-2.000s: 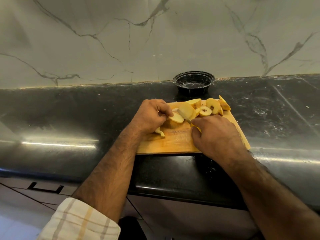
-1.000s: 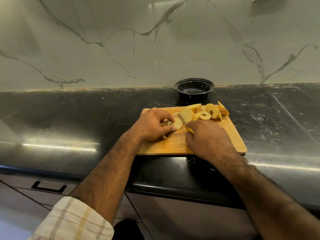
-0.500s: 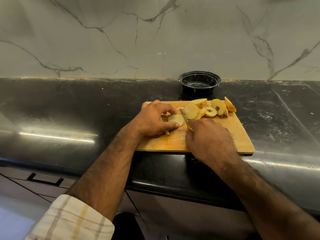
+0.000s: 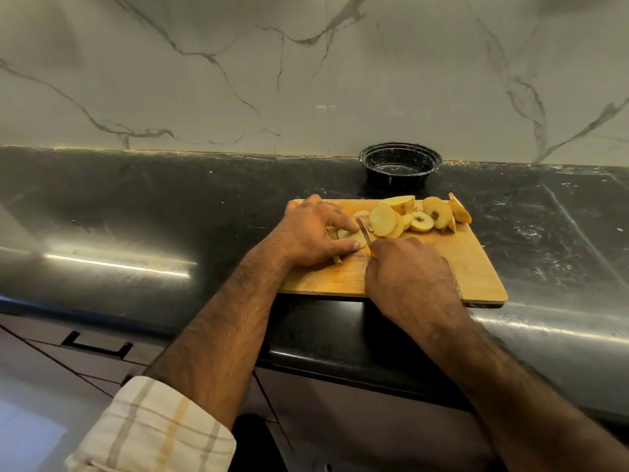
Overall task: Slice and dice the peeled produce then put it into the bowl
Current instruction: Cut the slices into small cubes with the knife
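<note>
Wooden cutting board (image 4: 476,267) lies on a dark, polished countertop (image 4: 170,206), its near edge close to the counter's front lip. Marble-veined wall behind.

Left hand (image 4: 308,233) sits on the board's left part, fingers curled down over a pale peeled fruit piece (image 4: 352,236); forefinger and thumb pinch it from far and near sides, holding it flat to the wood. Most of the piece is hidden under the fingers.

Right hand (image 4: 412,275) is closed round a knife handle; handle itself hidden inside the fist apart from a sliver of yellow at the knuckles. Knife blade (image 4: 365,230) sticks out forward and slightly left, edge down, lying just beside the left fingertips and against the right side of the held piece. Cannot tell how deep the blade sits in the flesh.

Cut slices (image 4: 420,214) are heaped on the far right part of the board, just right of the blade: round yellowish discs overlapping, 2 showing brown seed cores, 1 wedge tilted at the right end.

A thin strip of fruit (image 4: 337,259) lies on the board near the left thumb.

Black bowl (image 4: 400,165) stands on the counter just behind the board, against the wall, well apart from both hands. No fruit visible in it.

Checked rolled sleeve (image 4: 153,430) on the left forearm, bottom left.
</note>
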`<state>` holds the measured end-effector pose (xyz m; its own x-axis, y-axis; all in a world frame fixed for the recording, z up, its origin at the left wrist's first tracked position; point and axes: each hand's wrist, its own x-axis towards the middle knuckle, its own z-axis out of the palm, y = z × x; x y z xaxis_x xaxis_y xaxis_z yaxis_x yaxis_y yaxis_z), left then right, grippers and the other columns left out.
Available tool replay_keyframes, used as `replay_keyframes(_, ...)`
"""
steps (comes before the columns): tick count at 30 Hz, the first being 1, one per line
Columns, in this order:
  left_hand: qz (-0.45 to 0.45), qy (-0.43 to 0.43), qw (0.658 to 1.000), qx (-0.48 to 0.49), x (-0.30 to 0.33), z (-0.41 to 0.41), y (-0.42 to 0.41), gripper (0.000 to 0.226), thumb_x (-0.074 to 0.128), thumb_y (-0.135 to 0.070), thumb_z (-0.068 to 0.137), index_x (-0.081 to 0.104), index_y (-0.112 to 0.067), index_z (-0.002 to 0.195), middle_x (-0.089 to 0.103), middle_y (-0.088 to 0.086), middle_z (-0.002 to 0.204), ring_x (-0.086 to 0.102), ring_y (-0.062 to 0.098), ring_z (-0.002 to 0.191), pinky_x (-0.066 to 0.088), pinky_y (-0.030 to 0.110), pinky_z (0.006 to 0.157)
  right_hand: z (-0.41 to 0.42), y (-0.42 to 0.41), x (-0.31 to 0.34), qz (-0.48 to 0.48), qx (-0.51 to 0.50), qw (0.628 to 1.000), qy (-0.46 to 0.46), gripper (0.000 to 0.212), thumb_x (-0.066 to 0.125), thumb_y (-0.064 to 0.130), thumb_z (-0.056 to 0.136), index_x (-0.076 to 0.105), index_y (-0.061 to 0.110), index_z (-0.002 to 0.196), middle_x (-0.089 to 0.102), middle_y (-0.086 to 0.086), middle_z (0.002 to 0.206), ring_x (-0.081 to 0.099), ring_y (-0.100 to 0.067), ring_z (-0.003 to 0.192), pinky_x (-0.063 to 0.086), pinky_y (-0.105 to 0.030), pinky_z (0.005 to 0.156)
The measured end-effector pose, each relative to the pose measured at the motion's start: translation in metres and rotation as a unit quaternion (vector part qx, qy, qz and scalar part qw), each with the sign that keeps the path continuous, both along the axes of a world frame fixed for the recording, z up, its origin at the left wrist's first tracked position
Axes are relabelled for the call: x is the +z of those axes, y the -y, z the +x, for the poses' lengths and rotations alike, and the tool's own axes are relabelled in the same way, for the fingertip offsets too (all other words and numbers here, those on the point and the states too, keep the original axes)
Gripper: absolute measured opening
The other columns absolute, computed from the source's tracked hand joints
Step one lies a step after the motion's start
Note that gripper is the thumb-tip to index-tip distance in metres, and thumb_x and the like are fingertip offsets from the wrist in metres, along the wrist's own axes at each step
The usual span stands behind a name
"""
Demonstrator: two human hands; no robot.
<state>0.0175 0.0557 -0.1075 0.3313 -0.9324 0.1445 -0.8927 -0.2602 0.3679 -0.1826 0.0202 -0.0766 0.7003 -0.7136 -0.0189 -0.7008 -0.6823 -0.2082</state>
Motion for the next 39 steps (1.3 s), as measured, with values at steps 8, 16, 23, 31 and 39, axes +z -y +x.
replay_keyframes(8, 0.007, 0.002, 1.000, -0.009, -0.001, 0.000, 0.000, 0.039, 0.069, -0.063, 0.091, 0.071, -0.047, 0.126, 0.057, -0.023, 0.144, 0.037, 0.011, 0.137, 0.018, 0.057, 0.118, -0.002, 0.001, 0.004, 0.024, -0.009, 1.000, -0.002, 0.027, 0.053, 0.034, 0.104, 0.059, 0.027, 0.129, 0.061, -0.001, 0.115, 0.058, -0.020, 0.098, 0.054, -0.040, 0.088)
replay_keyframes(16, 0.020, 0.004, 1.000, -0.009, -0.001, 0.002, 0.001, 0.036, 0.069, -0.062, 0.092, 0.072, -0.047, 0.125, 0.057, -0.024, 0.144, 0.034, 0.013, 0.141, 0.016, 0.059, 0.119, 0.006, -0.002, 0.003, 0.006, -0.007, 1.000, -0.021, 0.018, 0.056, 0.030, 0.102, 0.061, 0.023, 0.118, 0.055, 0.000, 0.100, 0.057, -0.019, 0.093, 0.054, -0.040, 0.085)
replay_keyframes(23, 0.030, -0.003, 1.000, -0.002, -0.002, 0.002, 0.000, 0.034, 0.069, -0.059, 0.093, 0.072, -0.048, 0.125, 0.056, -0.025, 0.145, 0.028, 0.015, 0.148, 0.014, 0.056, 0.117, 0.017, 0.010, 0.011, 0.008, -0.008, 1.000, -0.010, 0.029, 0.060, 0.028, 0.100, 0.062, 0.022, 0.129, 0.052, 0.001, 0.100, 0.053, -0.020, 0.095, 0.053, -0.038, 0.081)
replay_keyframes(31, 0.011, 0.024, 1.000, -0.010, -0.002, 0.001, -0.001, 0.036, 0.068, -0.061, 0.093, 0.073, -0.045, 0.125, 0.053, -0.026, 0.142, 0.032, 0.011, 0.136, 0.020, 0.053, 0.113, -0.007, 0.004, 0.008, 0.039, 0.008, 0.999, -0.011, 0.026, 0.057, 0.033, 0.103, 0.064, 0.025, 0.127, 0.059, 0.003, 0.102, 0.057, -0.017, 0.093, 0.052, -0.033, 0.081)
replay_keyframes(39, -0.011, 0.023, 0.999, -0.044, -0.002, 0.000, -0.004, 0.030, 0.068, -0.054, 0.096, 0.076, -0.040, 0.121, 0.061, -0.023, 0.131, 0.039, 0.007, 0.133, 0.020, 0.051, 0.118, -0.011, -0.005, 0.011, 0.028, 0.009, 1.000, 0.005, 0.029, 0.051, 0.037, 0.106, 0.060, 0.027, 0.131, 0.062, 0.001, 0.111, 0.057, -0.017, 0.096, 0.055, -0.036, 0.084)
